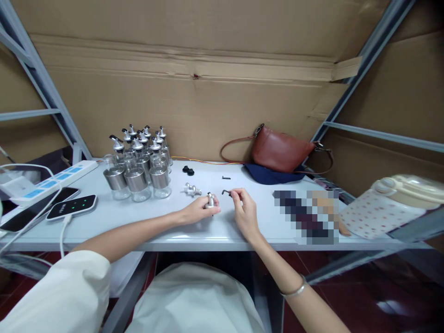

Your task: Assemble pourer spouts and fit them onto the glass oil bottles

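My left hand (196, 211) is closed around a silver metal pourer spout (211, 201) held just above the white table. Between the thumb and fingers of my right hand (246, 213) is a small bent black lever (225, 192), its free end pointing left toward the spout; the two pieces are apart. Loose silver spout parts (192, 189) lie beyond my left hand. Farther back are small round black pieces (188, 170) and one more thin black lever (226, 178). Several glass bottles (137, 182) with metal bands stand at the left, the rear ones fitted with pourer spouts.
A power strip (71, 178), a dark phone (21, 221) and a white device with a display (72, 207) occupy the left side. A brown handbag (280, 150) rests on a dark blue cap (265, 175) at the back right. A dotted white container (378, 210) is at the right edge.
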`<state>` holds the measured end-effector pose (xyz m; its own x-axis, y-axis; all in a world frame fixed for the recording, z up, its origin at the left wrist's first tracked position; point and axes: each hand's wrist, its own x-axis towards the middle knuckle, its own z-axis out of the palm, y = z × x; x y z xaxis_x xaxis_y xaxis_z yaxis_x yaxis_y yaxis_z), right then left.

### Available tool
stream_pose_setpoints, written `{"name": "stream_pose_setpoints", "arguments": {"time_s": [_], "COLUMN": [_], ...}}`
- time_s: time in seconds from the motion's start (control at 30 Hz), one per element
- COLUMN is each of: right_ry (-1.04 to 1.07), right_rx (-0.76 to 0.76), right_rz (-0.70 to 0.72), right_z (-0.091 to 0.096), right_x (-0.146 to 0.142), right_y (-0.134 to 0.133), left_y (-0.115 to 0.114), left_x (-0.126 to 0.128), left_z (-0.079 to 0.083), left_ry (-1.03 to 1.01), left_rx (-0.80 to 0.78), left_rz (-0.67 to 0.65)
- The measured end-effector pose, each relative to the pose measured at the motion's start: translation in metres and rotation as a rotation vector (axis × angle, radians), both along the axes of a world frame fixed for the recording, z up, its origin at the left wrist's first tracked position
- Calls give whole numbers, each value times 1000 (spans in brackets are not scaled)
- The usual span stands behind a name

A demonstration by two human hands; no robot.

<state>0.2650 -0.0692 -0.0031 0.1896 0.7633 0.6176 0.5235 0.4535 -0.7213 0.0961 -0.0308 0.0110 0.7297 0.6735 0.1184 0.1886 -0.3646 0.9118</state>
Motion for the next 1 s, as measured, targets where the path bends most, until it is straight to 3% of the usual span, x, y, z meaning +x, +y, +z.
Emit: {"name": "stream_pose_setpoints", "arguments": {"time_s": [0.13, 0.23, 0.33, 0.5, 0.67, 1.0], "right_ry": [-78, -285, -350, -430, -521, -668], "right_rx": [-91, -238, -343, -386, -377, -366], "right_rz": [49, 131, 198, 195, 157, 88], "right_z": [23, 42, 48, 27, 7, -5], "right_x": [17, 33, 46, 60, 73, 74], "right_y": [30, 69, 108, 140, 143, 147], "left_y": [-2, 0, 4, 9, 10, 5], "left_x": [2, 2, 3, 5, 8, 6], "left_z": [0, -5, -11, -17, -16, -14], "left_ry": [-45, -107, -133, -191, -253, -225], "left_rx": [-50, -95, -119, -186, -237, -186], "left_rz": [38, 57, 71, 70, 70, 106]}}
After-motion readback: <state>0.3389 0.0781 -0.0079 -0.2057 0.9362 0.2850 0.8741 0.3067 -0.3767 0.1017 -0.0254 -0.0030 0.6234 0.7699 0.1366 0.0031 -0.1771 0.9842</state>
